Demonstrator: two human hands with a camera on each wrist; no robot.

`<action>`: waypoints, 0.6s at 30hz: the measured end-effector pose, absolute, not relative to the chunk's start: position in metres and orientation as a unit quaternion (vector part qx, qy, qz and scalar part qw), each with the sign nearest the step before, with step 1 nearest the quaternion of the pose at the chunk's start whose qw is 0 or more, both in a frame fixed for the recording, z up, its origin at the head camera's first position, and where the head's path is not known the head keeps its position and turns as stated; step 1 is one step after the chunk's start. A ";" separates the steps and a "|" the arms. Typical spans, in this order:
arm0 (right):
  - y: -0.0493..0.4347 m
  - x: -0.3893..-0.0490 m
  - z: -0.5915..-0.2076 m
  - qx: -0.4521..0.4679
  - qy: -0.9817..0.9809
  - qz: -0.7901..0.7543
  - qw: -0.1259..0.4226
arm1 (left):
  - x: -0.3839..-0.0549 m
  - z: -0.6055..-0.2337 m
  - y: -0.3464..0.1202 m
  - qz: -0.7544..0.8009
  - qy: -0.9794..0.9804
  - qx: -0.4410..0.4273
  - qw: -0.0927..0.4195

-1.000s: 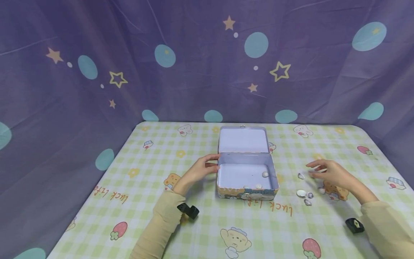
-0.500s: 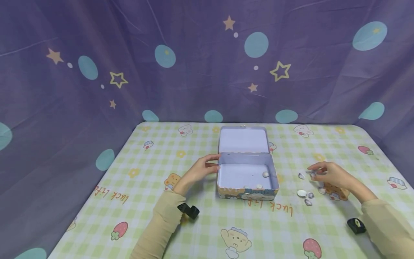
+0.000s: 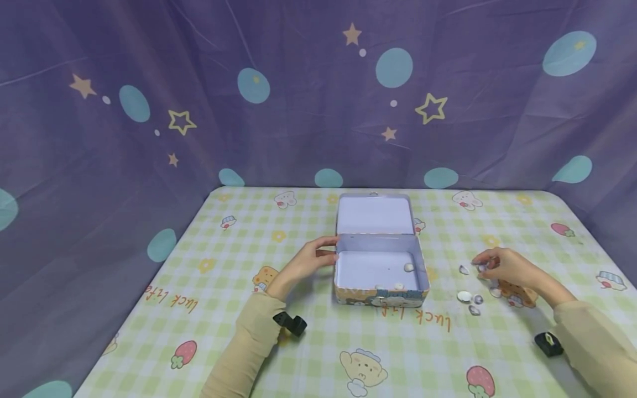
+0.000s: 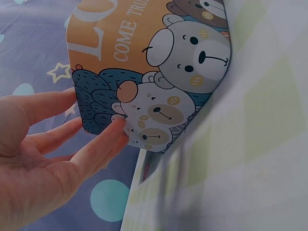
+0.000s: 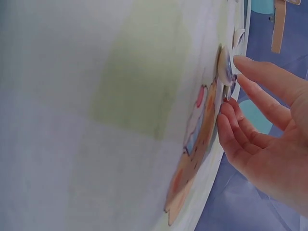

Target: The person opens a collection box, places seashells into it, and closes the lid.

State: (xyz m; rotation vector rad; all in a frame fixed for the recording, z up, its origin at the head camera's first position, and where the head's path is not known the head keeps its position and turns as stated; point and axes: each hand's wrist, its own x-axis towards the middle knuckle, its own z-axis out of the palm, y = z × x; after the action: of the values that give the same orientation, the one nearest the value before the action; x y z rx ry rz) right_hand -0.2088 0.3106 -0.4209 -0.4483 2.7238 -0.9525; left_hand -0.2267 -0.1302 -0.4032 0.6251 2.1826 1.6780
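Observation:
A tin box [image 3: 338, 282] with a bear print stands with its lid raised, and a few small seashells such as a pale seashell [image 3: 408, 267] lie inside. My left hand [image 3: 304, 262] rests its extended fingers on the box's left side; in the left wrist view the fingertips [image 4: 115, 127] touch the printed wall. At the right, my right hand [image 3: 512, 271] is down at the tablecloth, with thumb and fingers pinching a small seashell [image 3: 481, 267]. The right wrist view shows that purplish seashell [image 5: 231, 90] partly hidden between the fingertips.
Several loose seashells lie by my right hand, among them a white oval seashell [image 3: 465, 297] and a purplish seashell [image 3: 464, 270]. A checked tablecloth [image 3: 308, 365] covers the table. A purple curtain [image 3: 298, 138] hangs behind and at the sides.
My right hand has lowered slightly onto a seashell and its fingers have closed around it. My left hand and the box have stayed in place.

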 end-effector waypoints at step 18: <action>0.312 -0.211 -0.425 -0.149 0.925 -0.332 0.114 | -0.225 -0.401 -0.130 0.587 0.764 0.218 0.156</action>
State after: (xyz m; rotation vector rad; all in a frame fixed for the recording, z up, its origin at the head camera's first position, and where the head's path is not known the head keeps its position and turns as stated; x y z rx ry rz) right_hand -0.2110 0.3124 -0.4254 -0.4357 2.7114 -0.9738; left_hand -0.2245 -0.1298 -0.4012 0.6243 2.1880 1.6797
